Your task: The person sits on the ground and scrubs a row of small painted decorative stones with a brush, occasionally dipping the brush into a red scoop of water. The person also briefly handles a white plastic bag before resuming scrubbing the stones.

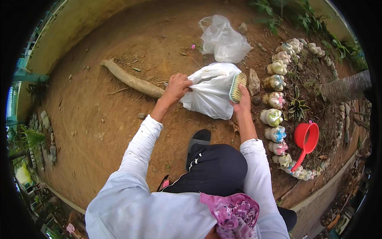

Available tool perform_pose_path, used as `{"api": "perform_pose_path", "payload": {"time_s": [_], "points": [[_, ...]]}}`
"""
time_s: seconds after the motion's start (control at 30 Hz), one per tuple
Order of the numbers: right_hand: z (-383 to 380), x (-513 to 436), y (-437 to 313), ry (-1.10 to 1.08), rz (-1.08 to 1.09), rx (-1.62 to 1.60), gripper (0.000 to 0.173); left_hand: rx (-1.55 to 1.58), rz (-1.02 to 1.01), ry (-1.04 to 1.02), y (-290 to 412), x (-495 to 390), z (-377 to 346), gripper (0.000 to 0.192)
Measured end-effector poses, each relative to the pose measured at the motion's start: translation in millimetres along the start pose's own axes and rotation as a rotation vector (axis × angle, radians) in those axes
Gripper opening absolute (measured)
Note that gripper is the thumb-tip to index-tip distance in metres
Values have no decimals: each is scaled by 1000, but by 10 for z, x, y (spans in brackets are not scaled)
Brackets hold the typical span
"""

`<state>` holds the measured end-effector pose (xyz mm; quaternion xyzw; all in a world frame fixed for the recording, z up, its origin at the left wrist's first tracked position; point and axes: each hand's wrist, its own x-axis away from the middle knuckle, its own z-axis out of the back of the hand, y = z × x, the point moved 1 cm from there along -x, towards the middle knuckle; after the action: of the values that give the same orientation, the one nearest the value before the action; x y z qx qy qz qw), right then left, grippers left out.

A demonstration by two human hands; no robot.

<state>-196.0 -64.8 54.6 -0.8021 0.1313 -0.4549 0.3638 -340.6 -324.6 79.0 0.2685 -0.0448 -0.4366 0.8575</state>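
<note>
A white plastic bag [210,98] lies on the bare soil in front of me, bulging a little. My left hand [178,86] pinches the gathered edge at its left side. My right hand [243,100] holds a scrub brush [238,87] with pale bristles and a light green rim, at the bag's right side; the bristles face right. What is inside the white bag is hidden. Just beyond it lies a clear plastic bag [223,41], crumpled, with a small pink flower [193,47] at its left.
A thick cut branch [131,78] reaches the white bag from the left. On the right, painted bottle bottoms [274,101] border a planted bed with a red plastic dipper [306,139] and a tree trunk [346,86]. A stone [254,82] stands near the brush.
</note>
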Motion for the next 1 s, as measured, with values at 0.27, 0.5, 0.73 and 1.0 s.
{"api": "perform_pose_path", "payload": {"time_s": [0.27, 0.5, 0.73, 1.0], "points": [[-580, 205, -134, -169, -55, -168, 39, -331, -60, 404, 145, -781, 1329, 10], [-830, 197, -88, -281, -47, -162, 37, -581, 38, 596, -509, -948, 2013, 12], [-674, 93, 72, -226, -80, -131, 37, -452, 405, 960, -1468, -828, 2381, 14], [-971, 81, 248, -339, -127, -152, 43, -284, 833, 915, -1564, -178, 1495, 24]]}}
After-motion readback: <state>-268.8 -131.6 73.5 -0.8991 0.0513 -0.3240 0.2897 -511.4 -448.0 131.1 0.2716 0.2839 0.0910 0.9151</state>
